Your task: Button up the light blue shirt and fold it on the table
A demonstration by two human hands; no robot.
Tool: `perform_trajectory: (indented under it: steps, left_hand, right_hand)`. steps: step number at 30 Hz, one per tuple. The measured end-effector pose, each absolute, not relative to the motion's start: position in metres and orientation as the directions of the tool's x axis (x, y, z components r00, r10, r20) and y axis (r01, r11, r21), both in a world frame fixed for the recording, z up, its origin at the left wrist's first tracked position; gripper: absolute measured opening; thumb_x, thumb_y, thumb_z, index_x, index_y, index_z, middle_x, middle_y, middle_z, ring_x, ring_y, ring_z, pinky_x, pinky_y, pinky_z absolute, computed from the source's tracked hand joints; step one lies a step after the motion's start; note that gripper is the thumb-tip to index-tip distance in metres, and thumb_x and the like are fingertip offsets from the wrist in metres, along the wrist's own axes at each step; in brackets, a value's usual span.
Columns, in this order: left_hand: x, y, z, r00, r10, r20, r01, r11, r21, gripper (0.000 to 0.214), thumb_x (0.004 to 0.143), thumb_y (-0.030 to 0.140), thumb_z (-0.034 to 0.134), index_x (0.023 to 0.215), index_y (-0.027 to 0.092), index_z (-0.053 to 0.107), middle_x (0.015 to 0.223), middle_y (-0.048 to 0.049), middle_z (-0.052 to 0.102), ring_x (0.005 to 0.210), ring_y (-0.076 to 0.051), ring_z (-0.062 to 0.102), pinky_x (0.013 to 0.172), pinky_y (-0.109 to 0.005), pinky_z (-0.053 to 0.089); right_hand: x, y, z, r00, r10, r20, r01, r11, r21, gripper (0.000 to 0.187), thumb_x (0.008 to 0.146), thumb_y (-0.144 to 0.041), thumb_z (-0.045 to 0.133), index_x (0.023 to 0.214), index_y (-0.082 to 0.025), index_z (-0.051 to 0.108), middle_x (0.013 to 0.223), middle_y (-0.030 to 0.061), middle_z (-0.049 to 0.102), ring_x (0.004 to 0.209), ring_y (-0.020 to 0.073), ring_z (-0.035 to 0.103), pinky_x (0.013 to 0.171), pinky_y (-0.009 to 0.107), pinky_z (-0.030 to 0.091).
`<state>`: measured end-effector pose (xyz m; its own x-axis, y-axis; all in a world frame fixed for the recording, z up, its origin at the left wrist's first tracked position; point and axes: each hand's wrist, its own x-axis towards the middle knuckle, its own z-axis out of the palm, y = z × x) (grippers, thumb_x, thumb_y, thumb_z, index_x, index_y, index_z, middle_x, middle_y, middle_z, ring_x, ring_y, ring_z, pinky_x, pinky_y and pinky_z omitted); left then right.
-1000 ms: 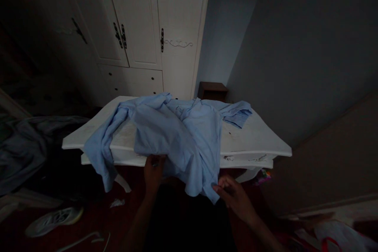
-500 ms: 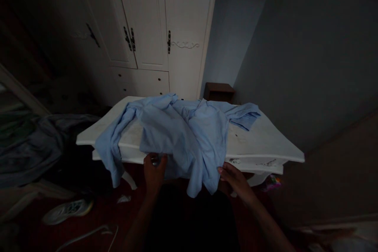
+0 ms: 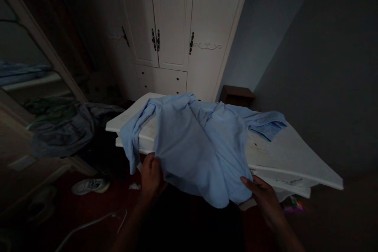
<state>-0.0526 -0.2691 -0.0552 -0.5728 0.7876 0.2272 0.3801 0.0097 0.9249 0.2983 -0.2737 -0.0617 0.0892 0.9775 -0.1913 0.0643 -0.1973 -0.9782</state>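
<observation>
A light blue shirt lies spread across a white table, its lower part hanging over the near edge. One sleeve droops over the front at the left; the other rests on the tabletop at the right. My left hand is closed on the shirt's left side edge, just below the table edge. At the lower right corner of the hem, my right hand pinches the cloth between thumb and fingers. The cloth between both hands is stretched fairly flat, with a few folds toward the right.
Behind the table stands a white wardrobe with dark handles. A small brown cabinet is by the wall. Grey clothing is heaped at the left. A shoe and a white hanger lie on the red floor.
My left hand has taken hold of the shirt's left edge, and the front panel is now drawn out flatter toward me. The view has swung left, so things appear farther right.
</observation>
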Motion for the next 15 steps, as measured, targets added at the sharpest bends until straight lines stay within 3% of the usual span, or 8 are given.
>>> perform_trajectory:
  steps: [4, 7, 10, 13, 15]
  left_hand:
    - [-0.105, -0.295, -0.052, -0.614, 0.776, 0.142, 0.387, 0.139, 0.911, 0.03, 0.081, 0.047, 0.04, 0.068, 0.022, 0.049, 0.058, 0.0031, 0.046, 0.056, -0.016, 0.045, 0.053, -0.025, 0.038]
    - [-0.138, -0.305, -0.062, -0.427, 0.904, -0.004, 0.477, 0.229, 0.848, 0.036, 0.074, 0.056, 0.052, 0.072, 0.022, 0.062, 0.066, -0.0015, 0.062, 0.065, -0.02, 0.058, 0.06, -0.027, 0.043]
    - [-0.157, -0.308, -0.071, -0.278, 0.951, -0.134, 0.555, 0.273, 0.786, 0.036, 0.071, 0.057, 0.057, 0.067, 0.023, 0.068, 0.071, -0.0055, 0.069, 0.069, -0.024, 0.064, 0.063, -0.029, 0.046]
    - [-0.162, -0.304, -0.068, -0.275, 0.955, -0.114, 0.533, 0.25, 0.808, 0.039, 0.072, 0.06, 0.055, 0.072, 0.023, 0.068, 0.073, -0.0056, 0.07, 0.067, -0.024, 0.065, 0.063, -0.031, 0.047]
    - [-0.156, -0.295, -0.063, -0.318, 0.945, -0.075, 0.482, 0.229, 0.846, 0.043, 0.072, 0.064, 0.055, 0.078, 0.022, 0.066, 0.072, -0.0041, 0.069, 0.065, -0.023, 0.065, 0.063, -0.032, 0.049]
  right_hand:
    - [0.308, -0.273, -0.063, 0.104, 0.974, -0.2, 0.083, -0.209, -0.974, 0.041, 0.067, -0.056, 0.075, 0.083, -0.019, 0.072, 0.088, 0.0069, 0.073, 0.089, 0.028, 0.066, 0.078, 0.036, 0.052]
    - [0.31, -0.27, -0.06, 0.018, 0.972, -0.234, 0.16, -0.234, -0.959, 0.044, 0.067, -0.058, 0.072, 0.085, -0.018, 0.073, 0.089, 0.0076, 0.073, 0.087, 0.0271, 0.066, 0.078, 0.036, 0.052]
    - [0.316, -0.265, -0.051, -0.125, 0.945, -0.301, 0.304, -0.252, -0.919, 0.052, 0.068, -0.064, 0.067, 0.091, -0.017, 0.073, 0.087, 0.0076, 0.072, 0.08, 0.026, 0.066, 0.074, 0.037, 0.053]
    - [0.328, -0.257, -0.036, -0.212, 0.916, -0.341, 0.431, -0.226, -0.874, 0.053, 0.066, -0.065, 0.067, 0.09, -0.018, 0.074, 0.086, 0.0089, 0.071, 0.079, 0.0274, 0.065, 0.069, 0.038, 0.054]
    - [0.336, -0.249, -0.024, -0.21, 0.933, -0.293, 0.485, -0.16, -0.86, 0.048, 0.062, -0.06, 0.071, 0.086, -0.019, 0.075, 0.085, 0.0105, 0.071, 0.08, 0.0292, 0.065, 0.066, 0.037, 0.054]
